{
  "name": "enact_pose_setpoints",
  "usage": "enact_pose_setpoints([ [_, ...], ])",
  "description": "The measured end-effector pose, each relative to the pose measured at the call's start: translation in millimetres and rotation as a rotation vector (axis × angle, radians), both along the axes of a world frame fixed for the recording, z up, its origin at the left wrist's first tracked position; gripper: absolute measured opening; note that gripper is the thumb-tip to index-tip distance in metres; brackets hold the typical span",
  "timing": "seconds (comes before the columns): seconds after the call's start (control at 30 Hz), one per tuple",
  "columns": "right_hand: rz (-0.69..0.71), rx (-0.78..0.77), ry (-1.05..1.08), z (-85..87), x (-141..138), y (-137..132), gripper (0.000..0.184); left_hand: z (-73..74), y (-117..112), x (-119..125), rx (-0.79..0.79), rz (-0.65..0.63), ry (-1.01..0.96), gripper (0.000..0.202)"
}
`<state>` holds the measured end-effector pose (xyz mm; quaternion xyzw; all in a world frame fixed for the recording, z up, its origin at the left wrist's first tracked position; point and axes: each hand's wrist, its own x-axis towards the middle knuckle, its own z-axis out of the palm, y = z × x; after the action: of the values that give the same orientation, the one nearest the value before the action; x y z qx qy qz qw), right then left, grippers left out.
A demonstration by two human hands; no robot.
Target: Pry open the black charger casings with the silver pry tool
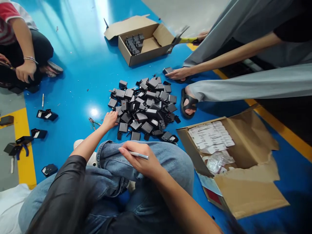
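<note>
Head view: my right hand (143,162) pinches a slim silver tool (139,155); left hand (110,120), grip unclear, meets black cases (141,117), seemingly light, rigid, best held by sides.

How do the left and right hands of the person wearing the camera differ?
The left hand reaches out to the edge of the black cases; the right hand is nearer the body, over the jeans. The right hand grips a slim silver tool; the left hand shows no tool, and whether it grips a case is unclear. Both are gloveless.
</note>
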<state>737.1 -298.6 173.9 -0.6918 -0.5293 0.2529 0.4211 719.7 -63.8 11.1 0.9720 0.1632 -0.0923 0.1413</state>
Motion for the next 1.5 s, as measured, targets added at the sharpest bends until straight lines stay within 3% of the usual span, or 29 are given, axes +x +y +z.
enact_pose_setpoints([
  [0.07, -0.001, 0.006, 0.037, 2.7, 1, -2, 0.035, 6.1, 5, -17, -0.014, 0.024, -0.002, 0.069],
  [0.13, -0.021, 0.015, 0.061, 7.4, 2, -5, 0.034, 23.8, 14, -38, -0.036, 0.042, -0.016, 0.071],
  [0.2, -0.048, 0.039, 0.079, 12.7, 2, -7, 0.034, 51.9, 21, -62, -0.063, 0.060, -0.040, 0.066],
  [0.3, -0.098, 0.107, 0.097, 18.9, 0, -9, 0.033, 108.3, 15, -100, -0.121, 0.079, -0.111, 0.061],
  [0.43, -0.180, 0.192, 0.123, 21.1, -4, -12, 0.033, 181.8, -29, -159, -0.328, 0.179, -0.368, 0.059],
  [0.53, -0.180, 0.219, 0.178, 18.3, -13, -15, 0.035, 206.1, -76, -201, -0.439, 0.323, -0.487, 0.059],
  [0.6, -0.132, 0.247, 0.253, 15.1, -23, -17, 0.036, 203.1, -108, -223, -0.530, 0.432, -0.570, 0.061],
  [0.67, -0.065, 0.292, 0.350, 11.9, -35, -19, 0.035, 190.1, -137, -236, -0.626, 0.560, -0.675, 0.060],
  [0.83, 0.054, 0.312, 0.342, 6.8, -61, -18, 0.033, 157.2, -181, -241, -0.792, 0.781, -0.839, 0.066],
  [1.03, 0.218, 0.418, 0.121, 0.3, -66, -11, 0.027, 149.7, -184, -237, -0.835, 0.706, -0.714, 0.105],
  [1.17, 0.351, 0.417, 0.090, -4.4, -71, -8, 0.031, 145.9, -187, -236, -0.839, 0.636, -0.764, 0.123],
  [1.4, 0.287, 0.215, 0.275, 1.1, -59, -14, 0.036, 144.0, -188, -243, -0.730, 0.675, -0.724, 0.092],
  [1.5, 0.404, 0.156, 0.319, 8.1, -45, -15, 0.035, 142.6, -187, -247, -0.775, 0.722, -0.802, 0.085],
])
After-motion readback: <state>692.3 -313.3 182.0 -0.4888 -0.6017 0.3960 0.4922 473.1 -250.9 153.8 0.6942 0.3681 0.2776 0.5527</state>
